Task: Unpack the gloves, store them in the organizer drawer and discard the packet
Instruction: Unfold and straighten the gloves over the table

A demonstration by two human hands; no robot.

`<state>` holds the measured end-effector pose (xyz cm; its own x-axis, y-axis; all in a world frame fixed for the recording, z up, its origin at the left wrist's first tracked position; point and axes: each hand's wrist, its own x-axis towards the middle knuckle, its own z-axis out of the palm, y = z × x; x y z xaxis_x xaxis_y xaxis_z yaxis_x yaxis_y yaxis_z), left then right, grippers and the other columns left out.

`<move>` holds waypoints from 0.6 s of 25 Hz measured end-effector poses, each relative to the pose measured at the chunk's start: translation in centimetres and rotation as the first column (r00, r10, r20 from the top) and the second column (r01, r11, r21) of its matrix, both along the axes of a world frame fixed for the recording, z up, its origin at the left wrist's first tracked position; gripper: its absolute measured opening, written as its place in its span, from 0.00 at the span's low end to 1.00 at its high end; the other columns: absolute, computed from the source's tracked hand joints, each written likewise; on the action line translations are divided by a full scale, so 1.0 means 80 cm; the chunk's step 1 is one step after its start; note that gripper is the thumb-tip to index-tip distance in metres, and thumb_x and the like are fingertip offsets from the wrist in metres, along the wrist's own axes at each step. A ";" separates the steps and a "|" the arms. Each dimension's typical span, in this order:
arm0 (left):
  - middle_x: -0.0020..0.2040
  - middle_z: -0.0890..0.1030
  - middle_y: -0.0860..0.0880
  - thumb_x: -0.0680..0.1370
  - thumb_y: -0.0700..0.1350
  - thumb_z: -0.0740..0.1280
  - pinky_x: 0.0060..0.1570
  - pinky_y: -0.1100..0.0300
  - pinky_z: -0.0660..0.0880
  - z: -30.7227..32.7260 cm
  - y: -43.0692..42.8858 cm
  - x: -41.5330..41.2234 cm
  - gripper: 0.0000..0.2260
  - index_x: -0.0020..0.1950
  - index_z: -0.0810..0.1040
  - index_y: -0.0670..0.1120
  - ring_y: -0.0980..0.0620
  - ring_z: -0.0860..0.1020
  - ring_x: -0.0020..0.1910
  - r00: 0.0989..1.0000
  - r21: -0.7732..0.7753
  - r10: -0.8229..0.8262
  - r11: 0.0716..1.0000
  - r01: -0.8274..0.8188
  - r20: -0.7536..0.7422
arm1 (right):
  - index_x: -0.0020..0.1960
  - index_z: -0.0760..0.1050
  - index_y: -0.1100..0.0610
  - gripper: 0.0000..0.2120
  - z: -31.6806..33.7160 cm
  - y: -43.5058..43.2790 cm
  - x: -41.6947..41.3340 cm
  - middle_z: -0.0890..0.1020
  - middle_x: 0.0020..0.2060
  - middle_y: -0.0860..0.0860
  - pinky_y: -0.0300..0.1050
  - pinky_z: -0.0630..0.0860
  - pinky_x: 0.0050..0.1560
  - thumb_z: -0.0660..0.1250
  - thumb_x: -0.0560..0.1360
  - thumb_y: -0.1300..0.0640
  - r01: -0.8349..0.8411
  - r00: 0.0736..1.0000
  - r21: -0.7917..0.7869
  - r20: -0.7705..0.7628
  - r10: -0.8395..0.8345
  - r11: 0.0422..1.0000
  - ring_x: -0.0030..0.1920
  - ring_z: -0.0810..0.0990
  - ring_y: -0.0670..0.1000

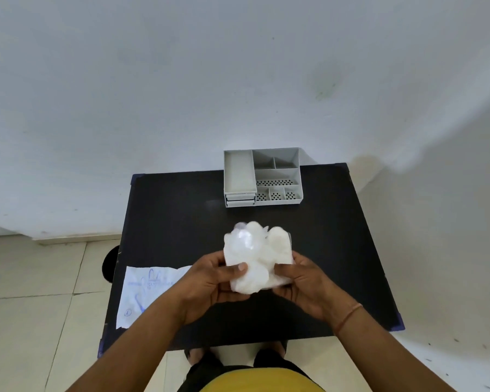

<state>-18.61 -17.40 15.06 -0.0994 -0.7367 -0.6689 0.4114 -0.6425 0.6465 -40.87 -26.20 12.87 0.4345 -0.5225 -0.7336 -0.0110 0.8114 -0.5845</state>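
The gloves (256, 260) are out: both hands, left hand (215, 281) and right hand (300, 281), grasp the white bundle above the worktop (167, 222), in front of the organizer (262, 178). Its drawers look closed. The empty packet (150, 290) lies left of the gloves; storing and discarding remain.

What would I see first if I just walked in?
The white gloves, bunched up and held by the left hand and right hand above the black table. Behind them stands the grey organizer, and the packet lies flat at the table's left edge.
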 end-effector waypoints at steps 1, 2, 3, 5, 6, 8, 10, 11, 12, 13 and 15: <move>0.63 0.87 0.40 0.76 0.44 0.76 0.55 0.43 0.86 -0.004 -0.002 -0.006 0.22 0.70 0.79 0.42 0.38 0.86 0.60 0.999 0.031 0.007 0.999 -0.008 0.038 | 0.69 0.77 0.54 0.18 0.002 -0.003 -0.005 0.84 0.62 0.60 0.50 0.86 0.45 0.69 0.79 0.64 -0.037 0.999 -0.008 -0.019 0.037 0.999 0.63 0.83 0.67; 0.61 0.87 0.40 0.76 0.43 0.77 0.53 0.45 0.86 -0.008 -0.004 -0.013 0.21 0.68 0.80 0.41 0.38 0.87 0.58 0.997 0.070 0.027 0.997 -0.032 0.071 | 0.68 0.77 0.54 0.17 0.003 -0.005 -0.008 0.84 0.62 0.60 0.49 0.86 0.44 0.69 0.80 0.63 -0.067 0.997 -0.008 -0.039 0.066 0.998 0.61 0.83 0.65; 0.61 0.87 0.40 0.76 0.42 0.77 0.50 0.46 0.86 -0.012 -0.005 -0.023 0.19 0.66 0.82 0.41 0.39 0.88 0.56 0.993 0.104 0.061 0.992 -0.072 0.099 | 0.67 0.77 0.53 0.16 0.006 -0.006 -0.012 0.83 0.62 0.60 0.49 0.86 0.44 0.69 0.80 0.63 -0.086 0.995 0.003 -0.052 0.086 0.996 0.59 0.84 0.63; 0.60 0.88 0.40 0.77 0.40 0.76 0.47 0.48 0.86 -0.022 -0.005 -0.041 0.15 0.63 0.84 0.43 0.40 0.89 0.54 0.979 0.124 0.144 0.979 -0.162 0.147 | 0.67 0.77 0.52 0.17 0.004 -0.009 -0.023 0.82 0.63 0.61 0.51 0.86 0.45 0.71 0.79 0.60 -0.082 0.996 0.029 -0.045 0.083 0.996 0.58 0.84 0.62; 0.60 0.88 0.40 0.76 0.38 0.76 0.46 0.48 0.85 -0.025 -0.004 -0.049 0.15 0.63 0.84 0.44 0.40 0.89 0.54 0.974 0.111 0.164 0.977 -0.182 0.155 | 0.67 0.78 0.53 0.17 0.001 -0.011 -0.031 0.83 0.62 0.61 0.52 0.85 0.47 0.71 0.79 0.60 -0.071 0.997 0.033 -0.028 0.072 0.997 0.57 0.84 0.62; 0.61 0.87 0.40 0.75 0.36 0.77 0.45 0.47 0.84 -0.024 -0.001 -0.065 0.18 0.64 0.83 0.45 0.39 0.88 0.55 0.983 0.057 0.152 0.986 -0.159 0.104 | 0.67 0.79 0.54 0.16 0.002 -0.012 -0.045 0.86 0.59 0.60 0.54 0.85 0.50 0.68 0.80 0.62 -0.093 0.996 0.002 0.008 0.093 0.996 0.57 0.86 0.61; 0.63 0.85 0.42 0.73 0.35 0.78 0.48 0.46 0.85 -0.018 0.000 -0.075 0.26 0.69 0.80 0.49 0.39 0.86 0.59 0.993 -0.011 0.090 0.996 -0.090 0.081 | 0.67 0.79 0.53 0.18 0.004 -0.014 -0.058 0.87 0.58 0.58 0.55 0.85 0.51 0.64 0.81 0.66 -0.191 0.982 -0.068 -0.003 0.191 0.979 0.55 0.86 0.60; 0.65 0.84 0.44 0.72 0.34 0.79 0.50 0.45 0.85 -0.016 -0.001 -0.078 0.31 0.71 0.77 0.53 0.40 0.84 0.62 0.992 -0.043 0.059 0.998 -0.055 0.109 | 0.69 0.78 0.52 0.20 0.006 -0.017 -0.064 0.86 0.59 0.57 0.56 0.85 0.51 0.64 0.80 0.67 -0.239 0.971 -0.104 -0.015 0.239 0.965 0.55 0.86 0.59; 0.67 0.82 0.46 0.72 0.34 0.80 0.51 0.45 0.85 -0.013 -0.003 -0.080 0.35 0.74 0.75 0.57 0.41 0.83 0.64 0.990 -0.070 0.034 0.997 -0.024 0.139 | 0.70 0.77 0.49 0.22 0.008 -0.021 -0.068 0.85 0.61 0.56 0.57 0.85 0.52 0.65 0.80 0.67 -0.265 0.964 -0.131 -0.024 0.264 0.955 0.57 0.86 0.59; 0.68 0.80 0.48 0.72 0.33 0.80 0.52 0.45 0.86 -0.009 -0.006 -0.083 0.38 0.75 0.72 0.60 0.42 0.81 0.65 0.986 -0.089 0.024 0.996 -0.009 0.166 | 0.71 0.76 0.46 0.24 0.011 -0.028 -0.074 0.84 0.63 0.55 0.58 0.85 0.52 0.67 0.79 0.66 -0.280 0.960 -0.149 -0.026 0.279 0.948 0.59 0.85 0.60; 0.68 0.80 0.51 0.72 0.33 0.79 0.53 0.47 0.86 -0.001 -0.008 -0.086 0.37 0.74 0.74 0.61 0.44 0.81 0.65 0.977 -0.127 0.016 0.992 0.012 0.211 | 0.71 0.76 0.41 0.25 0.019 -0.041 -0.085 0.80 0.65 0.53 0.61 0.85 0.54 0.69 0.79 0.63 -0.280 0.959 -0.189 -0.017 0.282 0.941 0.64 0.81 0.62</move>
